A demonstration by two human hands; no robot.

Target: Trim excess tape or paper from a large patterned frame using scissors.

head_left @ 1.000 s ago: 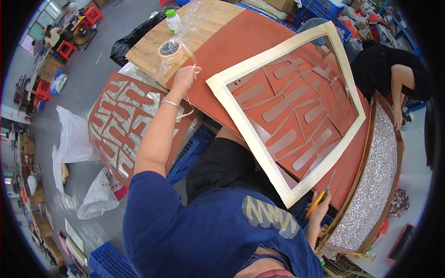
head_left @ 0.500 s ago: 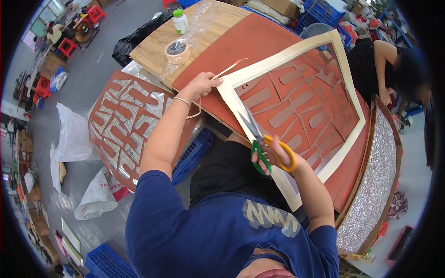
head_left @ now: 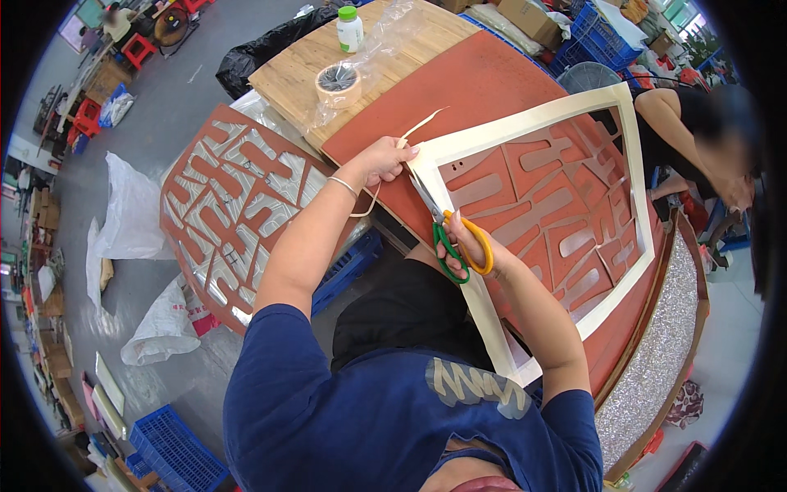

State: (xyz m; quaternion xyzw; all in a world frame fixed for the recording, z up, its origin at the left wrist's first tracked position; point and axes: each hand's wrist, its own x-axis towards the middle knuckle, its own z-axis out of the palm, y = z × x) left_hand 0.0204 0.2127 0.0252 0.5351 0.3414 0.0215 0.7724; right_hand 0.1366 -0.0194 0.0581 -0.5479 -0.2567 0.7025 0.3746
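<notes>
A see-through sheet with a wide cream border [head_left: 537,117] lies tilted over the red board [head_left: 426,90] in front of me. My left hand [head_left: 385,160] pinches the border's upper-left corner. A thin cream strip [head_left: 425,123] sticks up past those fingers, and a loose length hangs below them. My right hand [head_left: 461,248] grips scissors [head_left: 438,211] by their green and yellow handles. The blades point up toward the left hand and lie along the sheet's left border, close to the corner. Flat elongated shapes show through the clear middle.
Left of the table is a red panel [head_left: 215,193] with cut-out shapes. A tape roll [head_left: 338,86] and a white bottle with a green lid [head_left: 350,31] stand on the wooden top. A glittery silver panel [head_left: 656,344] lies at right, near another person's arm [head_left: 680,131].
The scissors have moved up and left, from across the border to along its edge near my left hand, and their blades have drawn closer together. The co-worker's arm has shifted.
</notes>
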